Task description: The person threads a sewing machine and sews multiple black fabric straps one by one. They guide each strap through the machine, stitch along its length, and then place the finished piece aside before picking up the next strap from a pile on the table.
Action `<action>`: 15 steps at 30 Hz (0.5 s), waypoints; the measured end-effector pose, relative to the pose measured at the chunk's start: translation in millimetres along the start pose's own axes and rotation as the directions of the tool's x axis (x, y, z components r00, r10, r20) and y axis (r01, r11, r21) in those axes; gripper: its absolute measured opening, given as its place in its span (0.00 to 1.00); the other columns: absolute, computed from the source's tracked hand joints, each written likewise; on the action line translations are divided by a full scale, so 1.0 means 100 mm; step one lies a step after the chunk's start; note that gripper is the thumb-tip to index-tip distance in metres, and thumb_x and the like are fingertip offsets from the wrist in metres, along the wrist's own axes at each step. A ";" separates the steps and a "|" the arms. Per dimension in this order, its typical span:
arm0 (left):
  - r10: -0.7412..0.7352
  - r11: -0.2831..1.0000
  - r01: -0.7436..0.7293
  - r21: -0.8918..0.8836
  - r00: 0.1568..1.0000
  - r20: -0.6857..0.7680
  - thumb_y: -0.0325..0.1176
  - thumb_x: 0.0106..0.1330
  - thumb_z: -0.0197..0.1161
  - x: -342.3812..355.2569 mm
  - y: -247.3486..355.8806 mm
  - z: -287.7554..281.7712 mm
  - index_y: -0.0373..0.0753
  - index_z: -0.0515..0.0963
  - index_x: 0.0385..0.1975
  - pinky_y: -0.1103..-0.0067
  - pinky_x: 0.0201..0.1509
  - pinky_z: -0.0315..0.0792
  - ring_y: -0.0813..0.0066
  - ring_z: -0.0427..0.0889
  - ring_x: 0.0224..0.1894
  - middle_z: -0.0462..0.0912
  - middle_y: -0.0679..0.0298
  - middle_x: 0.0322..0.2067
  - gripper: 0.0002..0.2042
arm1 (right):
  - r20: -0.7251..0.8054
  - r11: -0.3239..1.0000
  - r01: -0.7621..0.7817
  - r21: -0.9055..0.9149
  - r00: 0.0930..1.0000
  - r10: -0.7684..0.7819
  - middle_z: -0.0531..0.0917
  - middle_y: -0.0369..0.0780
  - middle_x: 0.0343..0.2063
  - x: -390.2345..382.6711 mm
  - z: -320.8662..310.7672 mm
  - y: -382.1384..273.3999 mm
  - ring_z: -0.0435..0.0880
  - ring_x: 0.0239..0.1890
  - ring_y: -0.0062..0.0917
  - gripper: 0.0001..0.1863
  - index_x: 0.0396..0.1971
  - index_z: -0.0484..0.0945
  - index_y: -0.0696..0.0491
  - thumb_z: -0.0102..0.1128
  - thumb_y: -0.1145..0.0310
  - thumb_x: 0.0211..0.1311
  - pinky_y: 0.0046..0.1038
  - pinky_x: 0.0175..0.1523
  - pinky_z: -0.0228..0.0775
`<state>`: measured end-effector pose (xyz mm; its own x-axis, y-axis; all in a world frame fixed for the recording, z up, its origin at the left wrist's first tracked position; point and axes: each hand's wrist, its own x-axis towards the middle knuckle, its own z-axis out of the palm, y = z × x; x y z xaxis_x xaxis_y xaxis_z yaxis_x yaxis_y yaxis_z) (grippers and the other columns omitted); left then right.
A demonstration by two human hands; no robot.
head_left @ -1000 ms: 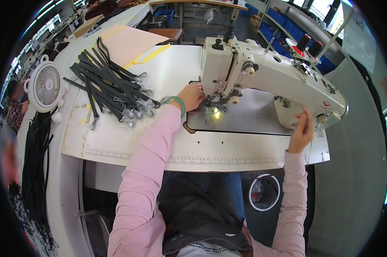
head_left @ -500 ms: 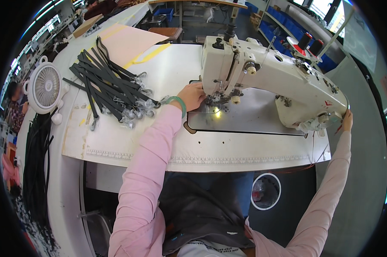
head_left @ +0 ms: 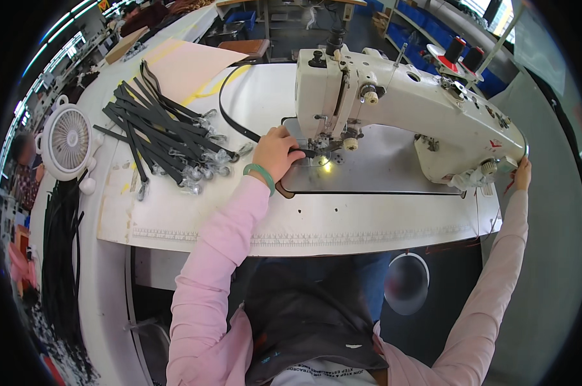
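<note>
The white bench (head_left: 381, 219) carries an industrial sewing machine (head_left: 432, 119) along its right half. A heap of black straps (head_left: 156, 128), their ends in clear wrapping, lies toward the bench's left edge, with a white fan (head_left: 67, 141) farther left. The left hand (head_left: 276, 154) is clamped, thumb against fingers, on one strap (head_left: 242, 130), which lies just left of the presser foot (head_left: 320, 145) and loops back toward the bench's far edge. The right hand (head_left: 524, 175) touches the machine's right end by the bench's right edge; whether its fingers close on anything, I cannot tell. Good handling here seems to call for keeping the strap flat and square to the foot, its loop free of twist, the left fingertips clear of the foot, and the right hand's touch light and steady.
</note>
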<state>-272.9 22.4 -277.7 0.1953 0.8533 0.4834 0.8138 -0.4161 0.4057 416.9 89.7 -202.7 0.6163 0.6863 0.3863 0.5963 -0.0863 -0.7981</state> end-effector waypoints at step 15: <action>-0.223 0.973 0.224 -0.058 0.974 0.028 0.33 0.46 0.66 -0.03 0.23 0.01 0.39 0.80 0.20 0.72 0.36 0.70 0.64 0.74 0.33 0.76 0.63 0.26 0.05 | -0.028 0.998 -0.002 0.066 1.000 0.004 0.76 0.37 0.31 -0.06 -0.05 -0.02 0.76 0.22 0.19 0.25 0.46 0.67 0.55 0.40 0.47 0.64 0.19 0.22 0.70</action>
<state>-254.2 10.5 -270.4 0.0242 0.9332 0.3586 0.8039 -0.2314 0.5479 414.3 81.6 -200.8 0.6326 0.6656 0.3960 0.5599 -0.0397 -0.8276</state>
